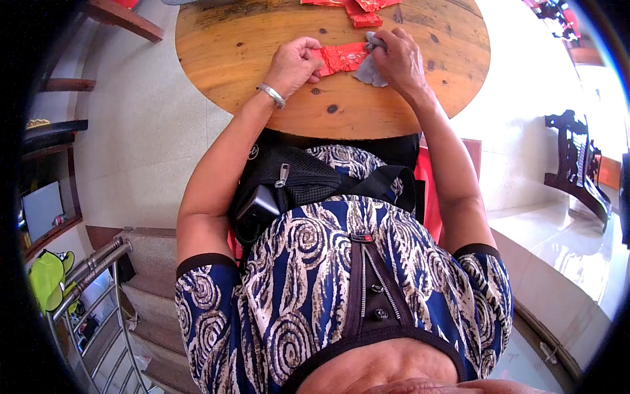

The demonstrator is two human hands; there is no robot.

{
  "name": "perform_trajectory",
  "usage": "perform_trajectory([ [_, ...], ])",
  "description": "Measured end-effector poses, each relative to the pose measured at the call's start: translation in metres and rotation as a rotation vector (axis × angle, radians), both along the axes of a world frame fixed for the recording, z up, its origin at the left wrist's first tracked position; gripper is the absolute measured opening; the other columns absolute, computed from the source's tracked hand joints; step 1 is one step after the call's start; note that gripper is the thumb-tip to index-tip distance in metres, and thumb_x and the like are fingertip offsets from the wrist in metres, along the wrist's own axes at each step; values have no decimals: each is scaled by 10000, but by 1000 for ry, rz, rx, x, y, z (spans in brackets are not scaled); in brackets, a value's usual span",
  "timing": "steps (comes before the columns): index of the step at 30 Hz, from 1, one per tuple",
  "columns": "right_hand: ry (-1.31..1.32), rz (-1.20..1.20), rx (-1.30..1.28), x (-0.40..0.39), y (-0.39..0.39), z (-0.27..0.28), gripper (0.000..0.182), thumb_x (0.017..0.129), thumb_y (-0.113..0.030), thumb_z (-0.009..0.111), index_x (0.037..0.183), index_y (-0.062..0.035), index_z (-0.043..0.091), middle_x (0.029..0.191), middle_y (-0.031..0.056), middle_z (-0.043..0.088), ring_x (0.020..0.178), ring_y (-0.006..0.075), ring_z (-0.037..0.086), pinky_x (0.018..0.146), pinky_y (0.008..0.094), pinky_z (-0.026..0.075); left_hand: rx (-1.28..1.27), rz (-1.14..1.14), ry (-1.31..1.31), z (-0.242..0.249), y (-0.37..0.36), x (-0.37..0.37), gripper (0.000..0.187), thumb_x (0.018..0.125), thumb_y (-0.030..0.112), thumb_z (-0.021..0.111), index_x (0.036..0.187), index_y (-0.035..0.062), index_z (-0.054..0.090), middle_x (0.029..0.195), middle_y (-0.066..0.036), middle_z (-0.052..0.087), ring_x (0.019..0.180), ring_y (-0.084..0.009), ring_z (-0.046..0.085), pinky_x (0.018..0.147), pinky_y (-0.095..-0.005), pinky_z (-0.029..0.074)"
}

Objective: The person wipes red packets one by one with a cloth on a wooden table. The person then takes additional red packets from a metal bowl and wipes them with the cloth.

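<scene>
A crinkled red packet (pixel 342 58) lies across the wooden table (pixel 289 121), close to its near side. The fingers of my left hand (pixel 293 65) are closed on the packet's left end, and a silver bracelet circles that wrist. My right hand (pixel 398 61) grips a grey cloth (pixel 372 71) at the packet's right end. Part of the cloth bunches up between thumb and fingers, while the rest hangs down onto the tabletop. My right fingertips are partly hidden by the hand itself.
More red packets (pixel 363 12) lie at the table's far edge. A black waist bag (pixel 295 174) rests on my lap against the table. To the left are stairs (pixel 157 282) with a metal railing (pixel 98 269); a dark carved wooden chair (pixel 577 167) stands at right.
</scene>
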State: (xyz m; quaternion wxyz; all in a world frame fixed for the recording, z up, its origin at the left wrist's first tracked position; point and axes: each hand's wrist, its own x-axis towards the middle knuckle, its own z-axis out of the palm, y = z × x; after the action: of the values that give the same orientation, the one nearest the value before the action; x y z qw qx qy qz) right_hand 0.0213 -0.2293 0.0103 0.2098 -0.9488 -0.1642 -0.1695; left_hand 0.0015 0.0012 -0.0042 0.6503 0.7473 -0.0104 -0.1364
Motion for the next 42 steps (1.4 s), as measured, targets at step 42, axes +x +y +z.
perform_trajectory([
  [42, 51, -98, -67, 4, -5, 2, 253, 768, -148, 612, 1013, -119, 665, 991, 146, 607, 990, 344, 593, 820, 458, 513, 16, 11, -2, 0, 0, -1, 297, 850, 27, 640, 1138, 4, 574, 768, 8, 576, 675, -72, 604, 562, -218, 558],
])
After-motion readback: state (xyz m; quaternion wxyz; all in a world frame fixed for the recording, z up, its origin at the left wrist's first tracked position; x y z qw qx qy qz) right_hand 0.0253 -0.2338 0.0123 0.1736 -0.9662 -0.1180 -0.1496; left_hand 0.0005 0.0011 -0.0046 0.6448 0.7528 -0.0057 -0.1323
